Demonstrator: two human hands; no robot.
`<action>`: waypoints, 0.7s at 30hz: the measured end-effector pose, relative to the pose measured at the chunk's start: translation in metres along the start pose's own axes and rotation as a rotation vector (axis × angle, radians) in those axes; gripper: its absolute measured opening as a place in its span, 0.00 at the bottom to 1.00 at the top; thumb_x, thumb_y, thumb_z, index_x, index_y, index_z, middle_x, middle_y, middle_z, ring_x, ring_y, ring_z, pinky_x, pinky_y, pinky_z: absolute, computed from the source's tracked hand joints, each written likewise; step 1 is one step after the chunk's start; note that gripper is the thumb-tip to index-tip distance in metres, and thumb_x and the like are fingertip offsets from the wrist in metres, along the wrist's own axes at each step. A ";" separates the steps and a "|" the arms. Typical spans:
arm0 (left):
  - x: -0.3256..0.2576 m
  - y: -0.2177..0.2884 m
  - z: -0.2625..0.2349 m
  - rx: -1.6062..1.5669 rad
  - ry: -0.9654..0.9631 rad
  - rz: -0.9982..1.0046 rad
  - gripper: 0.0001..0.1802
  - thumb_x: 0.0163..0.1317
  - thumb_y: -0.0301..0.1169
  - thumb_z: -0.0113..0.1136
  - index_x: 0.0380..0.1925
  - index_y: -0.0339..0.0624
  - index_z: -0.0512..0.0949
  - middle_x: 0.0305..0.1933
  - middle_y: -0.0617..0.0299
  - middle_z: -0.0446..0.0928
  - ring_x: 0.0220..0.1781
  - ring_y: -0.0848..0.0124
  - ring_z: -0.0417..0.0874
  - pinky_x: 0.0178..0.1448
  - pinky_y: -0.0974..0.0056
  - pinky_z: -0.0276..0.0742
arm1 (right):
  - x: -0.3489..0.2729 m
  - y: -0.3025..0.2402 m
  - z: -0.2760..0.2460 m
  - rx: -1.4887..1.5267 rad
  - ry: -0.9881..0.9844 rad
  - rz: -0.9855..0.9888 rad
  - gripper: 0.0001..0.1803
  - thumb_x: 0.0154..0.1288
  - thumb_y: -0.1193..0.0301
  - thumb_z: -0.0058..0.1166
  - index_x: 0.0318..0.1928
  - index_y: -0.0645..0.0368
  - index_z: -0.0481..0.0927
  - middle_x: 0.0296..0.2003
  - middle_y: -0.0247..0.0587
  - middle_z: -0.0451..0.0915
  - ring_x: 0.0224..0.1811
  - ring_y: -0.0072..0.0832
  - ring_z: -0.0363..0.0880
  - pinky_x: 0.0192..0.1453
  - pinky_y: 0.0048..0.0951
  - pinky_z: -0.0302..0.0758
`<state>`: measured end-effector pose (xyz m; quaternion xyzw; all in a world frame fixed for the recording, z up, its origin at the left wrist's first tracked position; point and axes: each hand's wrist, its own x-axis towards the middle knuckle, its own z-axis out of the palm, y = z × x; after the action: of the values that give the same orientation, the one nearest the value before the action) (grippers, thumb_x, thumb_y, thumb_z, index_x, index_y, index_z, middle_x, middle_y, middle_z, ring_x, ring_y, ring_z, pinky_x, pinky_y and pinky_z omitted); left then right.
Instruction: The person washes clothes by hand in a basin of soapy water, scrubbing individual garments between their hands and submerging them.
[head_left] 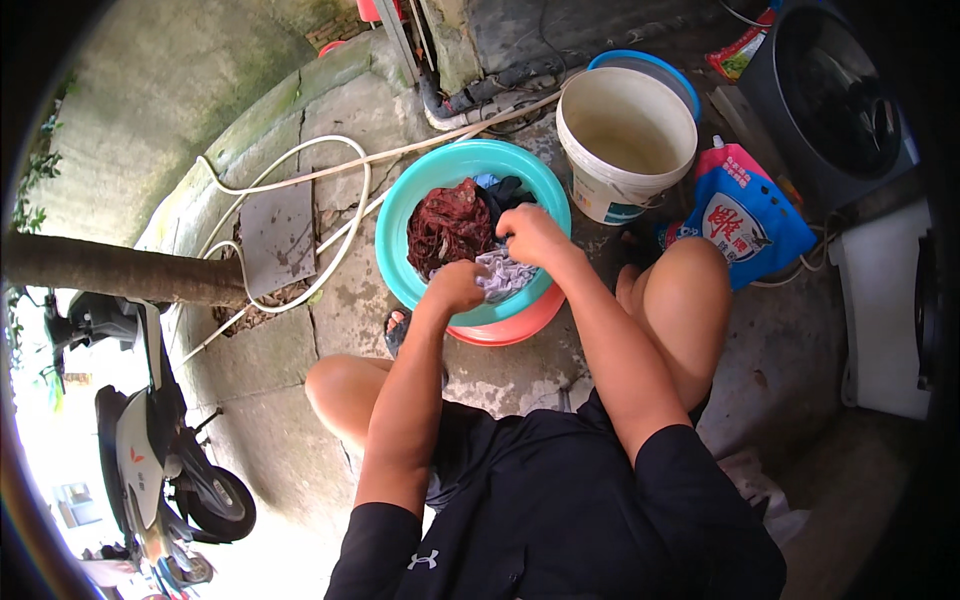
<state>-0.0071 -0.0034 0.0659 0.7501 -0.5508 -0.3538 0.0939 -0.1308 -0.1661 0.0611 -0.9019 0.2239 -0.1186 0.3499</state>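
Observation:
Both hands are over a turquoise basin (391, 262) full of wet-looking laundry. My left hand (457, 287) is closed at the basin's near left, its fingers against a pale grey-lilac garment (508, 277). Farther right, my right hand (533, 237) is curled closed above the pale garment and beside a dark cloth (512, 192). Whatever its fingers pinch is hidden. A crumpled dark red garment (450, 228) fills the basin's left side, and a bit of light blue cloth (487, 181) shows at the back. Beneath the turquoise basin sits a pinkish-red basin (515, 328).
A white bucket (628, 125) stands just behind right, with a blue-red detergent pouch (745, 215) and a black tub (835, 90) beyond. A pale hose (365, 180) loops across the concrete at left. Past it are a tree trunk (125, 268) and a parked scooter (150, 440).

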 end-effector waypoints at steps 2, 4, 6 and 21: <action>0.013 -0.008 0.024 0.008 -0.086 -0.020 0.25 0.53 0.37 0.55 0.53 0.47 0.81 0.52 0.45 0.80 0.55 0.51 0.80 0.64 0.56 0.72 | 0.002 -0.007 0.018 -0.111 -0.318 0.008 0.15 0.47 0.77 0.61 0.39 0.56 0.86 0.41 0.52 0.84 0.44 0.48 0.83 0.49 0.41 0.79; 0.022 -0.024 0.055 -0.027 -0.145 -0.003 0.23 0.61 0.40 0.49 0.54 0.49 0.80 0.53 0.47 0.80 0.55 0.50 0.80 0.60 0.53 0.75 | -0.003 -0.011 0.033 -0.221 -0.480 0.071 0.16 0.48 0.75 0.61 0.41 0.56 0.87 0.43 0.53 0.84 0.44 0.47 0.84 0.49 0.40 0.80; 0.032 -0.041 0.065 0.143 -0.196 0.084 0.24 0.63 0.41 0.47 0.58 0.50 0.77 0.58 0.47 0.77 0.58 0.49 0.78 0.62 0.52 0.73 | -0.009 -0.003 0.046 -0.517 -0.620 0.173 0.17 0.53 0.70 0.58 0.45 0.57 0.87 0.46 0.50 0.84 0.48 0.43 0.84 0.52 0.42 0.80; 0.036 -0.049 0.048 0.047 -0.039 -0.387 0.19 0.53 0.38 0.55 0.40 0.41 0.85 0.47 0.42 0.82 0.51 0.50 0.84 0.55 0.53 0.79 | 0.009 0.008 0.082 -0.566 -0.753 0.160 0.17 0.58 0.64 0.54 0.45 0.52 0.88 0.50 0.42 0.85 0.52 0.36 0.84 0.52 0.39 0.77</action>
<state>0.0052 -0.0049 -0.0103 0.8370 -0.4060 -0.3668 -0.0040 -0.0952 -0.1283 -0.0031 -0.9220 0.1737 0.3093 0.1553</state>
